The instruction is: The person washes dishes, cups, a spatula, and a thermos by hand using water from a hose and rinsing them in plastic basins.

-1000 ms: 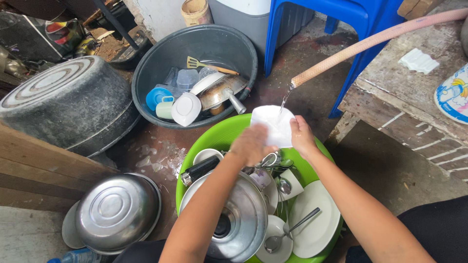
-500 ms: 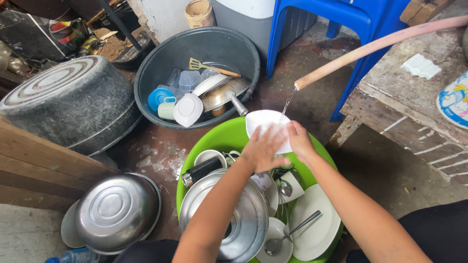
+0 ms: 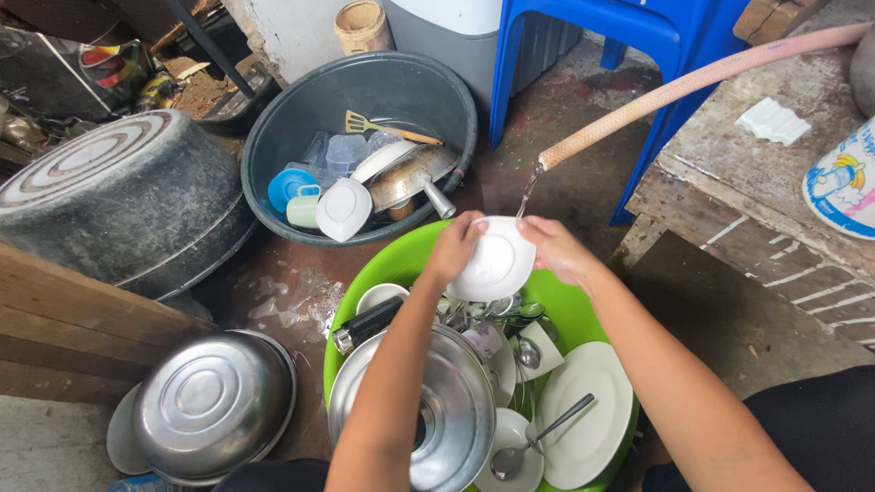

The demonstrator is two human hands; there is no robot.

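On the left, a big upside-down metal tub [image 3: 109,196] sits on the wet floor, with a shiny steel bowl [image 3: 214,401] turned over near it. Behind sits a dark round basin [image 3: 360,82] holding cups and a pan. In the middle, the green basin [image 3: 401,260] is full of plates, spoons and a steel lid.

The left hand [image 3: 453,244] is closed on the left edge of a small white dish [image 3: 495,261], above the far rim of the green basin. A moment ago that hand lay flat on the dish, rubbing it. Now the dish is tipped up under the water. So the rubbing looks done and it is getting a rinse.

The right hand [image 3: 558,248] grips the dish's right edge. Water falls from the pink hose [image 3: 674,87].
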